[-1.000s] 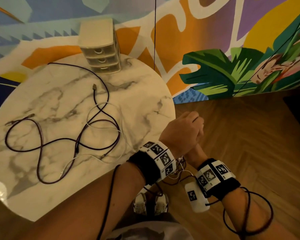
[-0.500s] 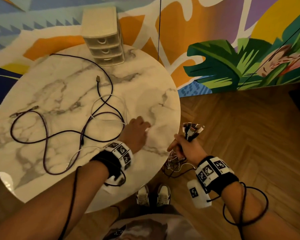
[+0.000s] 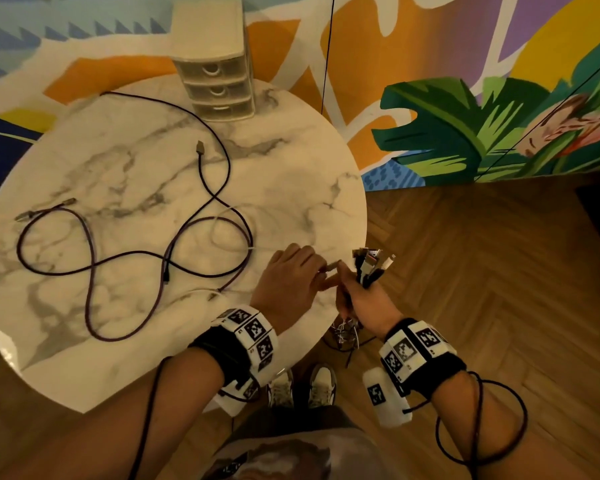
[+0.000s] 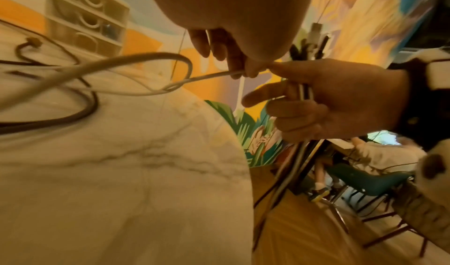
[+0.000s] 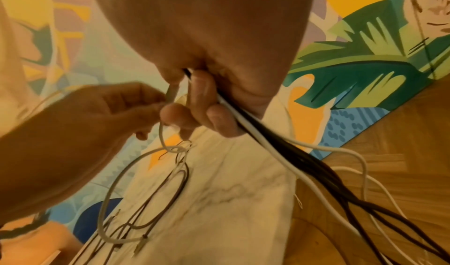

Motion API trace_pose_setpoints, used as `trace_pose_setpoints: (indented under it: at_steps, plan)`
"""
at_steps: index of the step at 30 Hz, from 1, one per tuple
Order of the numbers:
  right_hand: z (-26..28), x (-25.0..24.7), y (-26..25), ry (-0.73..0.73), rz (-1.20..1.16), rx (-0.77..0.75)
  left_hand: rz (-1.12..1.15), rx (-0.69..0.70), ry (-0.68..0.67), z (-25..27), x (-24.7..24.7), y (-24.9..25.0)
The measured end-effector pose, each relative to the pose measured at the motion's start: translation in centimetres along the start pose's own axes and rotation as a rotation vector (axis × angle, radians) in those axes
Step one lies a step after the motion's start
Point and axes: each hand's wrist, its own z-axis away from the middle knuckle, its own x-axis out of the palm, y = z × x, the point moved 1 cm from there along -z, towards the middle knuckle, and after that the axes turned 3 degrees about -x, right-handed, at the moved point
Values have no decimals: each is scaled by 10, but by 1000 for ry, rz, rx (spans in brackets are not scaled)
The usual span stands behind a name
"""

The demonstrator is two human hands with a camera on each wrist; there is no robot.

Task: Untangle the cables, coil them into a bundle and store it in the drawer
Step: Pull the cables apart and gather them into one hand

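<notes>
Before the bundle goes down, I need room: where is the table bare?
Bare marble lies on the table to the right of the dark cables, between the drawers and the hands. The near edge is bare too. The left and middle are crowded with loops.

No readable text, brand, or numbers in any view. Only markings: black-and-white square fiducial tags on the left wristband (image 3: 253, 337), the right wristband (image 3: 413, 348), and the white unit (image 3: 381, 396) hanging under the right wrist. They're patterns, not characters. Wall mural (image 3: 465, 98) is painted shapes, with no legible lettering.
</notes>
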Motion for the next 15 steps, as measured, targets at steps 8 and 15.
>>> trace_pose_setpoints:
  at_steps: [8, 15]
  plan:
    - [-6, 2, -20, 38, -55, -59, 142, -100, -14, 9, 1, 8]
    - [-7, -3, -24, 90, -129, 18, -67, -315, 81, 71, 11, -45]
